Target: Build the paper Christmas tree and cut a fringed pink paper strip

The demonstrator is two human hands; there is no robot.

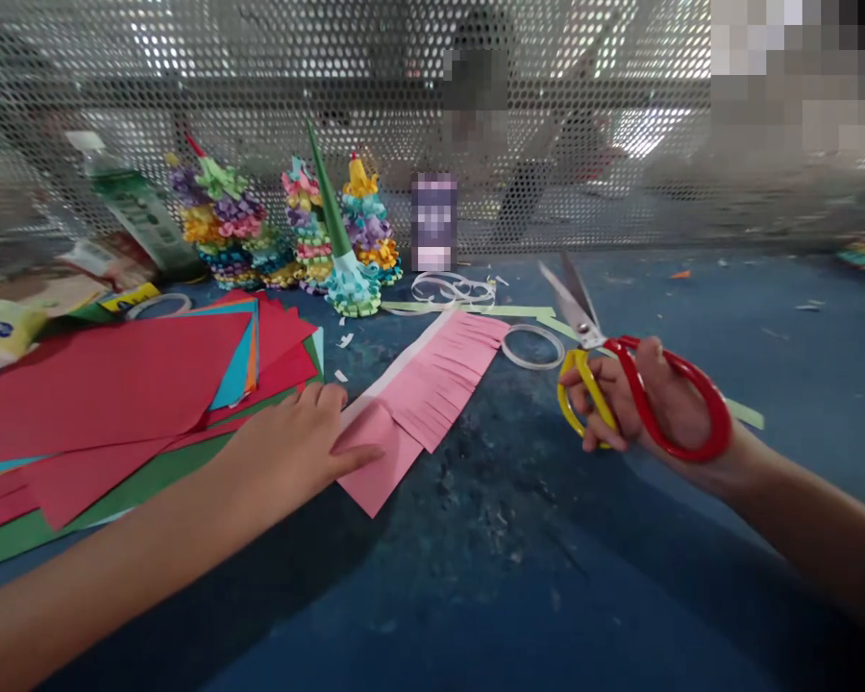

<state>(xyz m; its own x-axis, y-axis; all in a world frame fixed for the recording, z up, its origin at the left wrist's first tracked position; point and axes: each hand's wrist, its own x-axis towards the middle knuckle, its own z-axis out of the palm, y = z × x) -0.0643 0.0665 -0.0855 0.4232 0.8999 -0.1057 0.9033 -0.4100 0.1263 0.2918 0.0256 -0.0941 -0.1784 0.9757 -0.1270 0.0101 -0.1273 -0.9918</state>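
My left hand [307,432] grips the near left end of a pink paper strip [432,384], with the thumb on top and the fingers at its edge. Narrow cuts make a fringe along the strip's far right part, while the near end is uncut and partly folded. In my right hand [627,394] is a pair of scissors [583,332] with one red and one yellow handle. Their blades point up and away, slightly apart, clear of the paper. A clear tape ring [533,347] lies between the strip and the scissors.
Red, blue and green paper sheets [115,375] are piled at the left. Behind stand curled-paper cones [364,221], a green-tipped cone [326,192] and a green bottle [140,211]. Pale strips [476,309] and scraps lie on the blue table [432,596]; a perforated metal screen [317,86] rises behind.
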